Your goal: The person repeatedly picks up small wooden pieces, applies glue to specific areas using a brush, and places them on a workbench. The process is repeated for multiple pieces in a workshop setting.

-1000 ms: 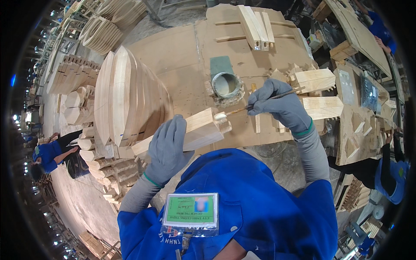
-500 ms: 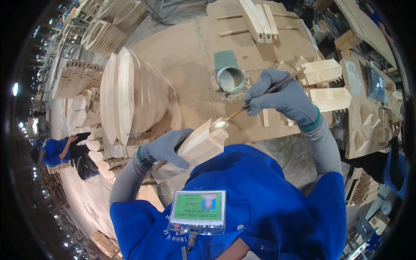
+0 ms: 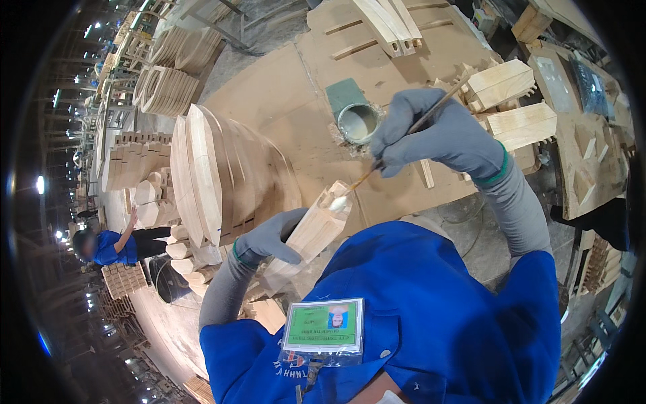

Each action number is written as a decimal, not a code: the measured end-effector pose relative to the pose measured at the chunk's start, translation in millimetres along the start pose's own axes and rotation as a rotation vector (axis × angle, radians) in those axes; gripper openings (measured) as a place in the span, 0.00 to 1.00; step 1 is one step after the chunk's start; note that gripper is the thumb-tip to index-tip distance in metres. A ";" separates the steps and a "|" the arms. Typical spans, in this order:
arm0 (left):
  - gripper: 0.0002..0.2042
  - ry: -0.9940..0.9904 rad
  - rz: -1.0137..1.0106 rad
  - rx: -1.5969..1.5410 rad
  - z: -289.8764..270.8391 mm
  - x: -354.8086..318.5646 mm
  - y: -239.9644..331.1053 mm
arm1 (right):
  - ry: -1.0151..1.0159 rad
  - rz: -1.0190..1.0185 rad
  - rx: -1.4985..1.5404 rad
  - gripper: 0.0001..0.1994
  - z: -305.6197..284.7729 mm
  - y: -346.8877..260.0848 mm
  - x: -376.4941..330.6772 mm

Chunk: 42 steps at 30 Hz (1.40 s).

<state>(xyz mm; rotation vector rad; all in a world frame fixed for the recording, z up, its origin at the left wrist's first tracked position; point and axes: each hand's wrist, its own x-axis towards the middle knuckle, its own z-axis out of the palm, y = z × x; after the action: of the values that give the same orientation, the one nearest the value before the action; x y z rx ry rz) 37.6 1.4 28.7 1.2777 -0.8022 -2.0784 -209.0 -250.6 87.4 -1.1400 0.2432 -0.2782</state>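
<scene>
In my gloved left hand (image 3: 274, 237), the fingers wrap round a pale wooden piece (image 3: 315, 232), tilted with its notched end up and to the right. White glue (image 3: 338, 203) lies on that end. My gloved right hand (image 3: 441, 138) pinches a thin brush (image 3: 431, 113) with a wooden handle. Its tip points down-left and touches the notched end beside the glue. Just beyond the right hand stands a round pot (image 3: 357, 123) of whitish glue, its rim crusted. A green-grey flat piece (image 3: 346, 96) lies against the pot's far side.
Curved wooden pieces stand in a big stack (image 3: 232, 175) on the left of the cardboard-covered table (image 3: 269, 94). Wooden blocks (image 3: 521, 126) lie to the right, long bars (image 3: 389, 25) at the far side. Another person (image 3: 116, 246) is at the far left.
The wooden piece has turned slightly, and the brush tip has stayed at its notched end. My view has shifted, so the surroundings sit differently in the picture.
</scene>
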 end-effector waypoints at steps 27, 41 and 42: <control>0.46 0.141 0.389 -0.224 3.5 17.2 24.3 | 0.358 -0.585 0.213 0.04 63.5 90.9 -0.7; 0.45 0.227 0.476 -0.186 -8.1 17.6 20.4 | 0.313 -0.539 0.104 0.05 65.6 70.7 -13.1; 0.45 0.229 0.482 -0.164 -9.5 17.0 20.6 | 0.319 -0.534 0.113 0.05 70.4 67.6 -15.8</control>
<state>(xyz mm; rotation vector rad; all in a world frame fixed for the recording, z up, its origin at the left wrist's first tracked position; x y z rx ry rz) 42.8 -26.4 30.7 1.0801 -0.7326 -1.5510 -194.4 -158.5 54.2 -1.0296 0.1960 -0.9393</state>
